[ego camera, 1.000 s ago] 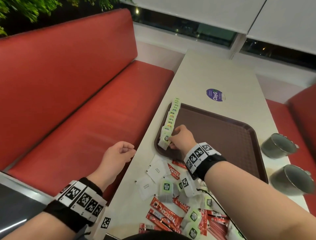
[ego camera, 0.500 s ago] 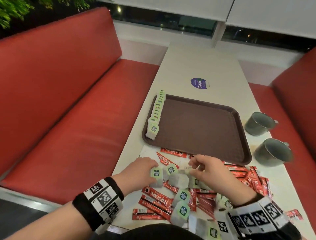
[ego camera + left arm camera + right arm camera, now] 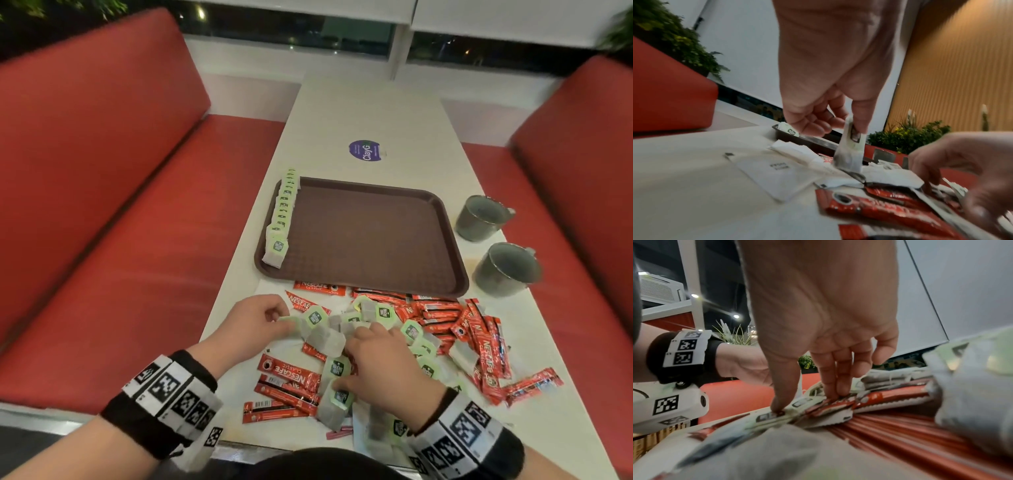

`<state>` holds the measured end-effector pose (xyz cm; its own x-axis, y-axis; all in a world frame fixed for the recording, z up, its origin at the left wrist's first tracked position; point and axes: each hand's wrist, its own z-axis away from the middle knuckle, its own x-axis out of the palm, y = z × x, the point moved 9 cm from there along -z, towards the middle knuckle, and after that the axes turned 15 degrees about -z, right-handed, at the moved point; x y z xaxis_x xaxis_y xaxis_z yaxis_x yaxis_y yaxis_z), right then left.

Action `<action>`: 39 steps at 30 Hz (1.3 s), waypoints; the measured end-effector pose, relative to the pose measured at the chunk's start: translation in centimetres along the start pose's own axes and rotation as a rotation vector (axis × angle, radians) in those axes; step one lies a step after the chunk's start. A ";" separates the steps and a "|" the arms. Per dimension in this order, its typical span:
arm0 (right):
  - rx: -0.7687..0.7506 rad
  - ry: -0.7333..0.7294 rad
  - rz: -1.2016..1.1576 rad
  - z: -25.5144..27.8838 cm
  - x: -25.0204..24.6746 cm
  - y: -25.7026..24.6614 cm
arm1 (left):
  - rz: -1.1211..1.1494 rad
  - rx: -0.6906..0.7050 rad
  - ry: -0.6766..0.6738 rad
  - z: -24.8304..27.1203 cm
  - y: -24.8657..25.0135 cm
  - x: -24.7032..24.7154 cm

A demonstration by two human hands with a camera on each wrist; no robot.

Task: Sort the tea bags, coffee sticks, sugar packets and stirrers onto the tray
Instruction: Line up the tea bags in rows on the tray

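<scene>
The left hand is pinching a green-tagged paper tea bag while the right hand, fingers pressing the pile, is hunting another; next, carrying them to the brown plastic tray.

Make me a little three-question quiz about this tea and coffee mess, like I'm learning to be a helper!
1. True or false: the tea bag row stands along the tray's left edge.
2. What does the left hand pinch? A) a coffee stick B) a tea bag C) a mug
3. Fill in: beside the tray stand two grey ____.

Key
1. True.
2. B. The right hand presses into the pile; its grip is unclear.
3. mugs.
</scene>
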<state>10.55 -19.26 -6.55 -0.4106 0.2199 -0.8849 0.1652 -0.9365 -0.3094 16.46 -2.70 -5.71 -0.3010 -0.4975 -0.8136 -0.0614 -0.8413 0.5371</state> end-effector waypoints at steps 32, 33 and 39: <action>-0.018 -0.038 -0.150 1.1 -1.3 -0.9 | 0.804 -0.147 -0.488 1.1 2.4 5.1; -0.029 -0.080 -0.061 1.2 -0.3 -1.0 | 0.799 -0.152 -0.481 1.1 2.1 5.1; -0.042 -0.047 0.028 0.5 1.2 -1.0 | 0.847 -0.197 -0.448 0.8 1.1 5.0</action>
<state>9.41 -18.19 -7.13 -0.4472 0.1800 -0.8761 0.2138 -0.9296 -0.3002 14.16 -5.93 -8.99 -0.5085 -0.8610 0.0065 0.4900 -0.2831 0.8245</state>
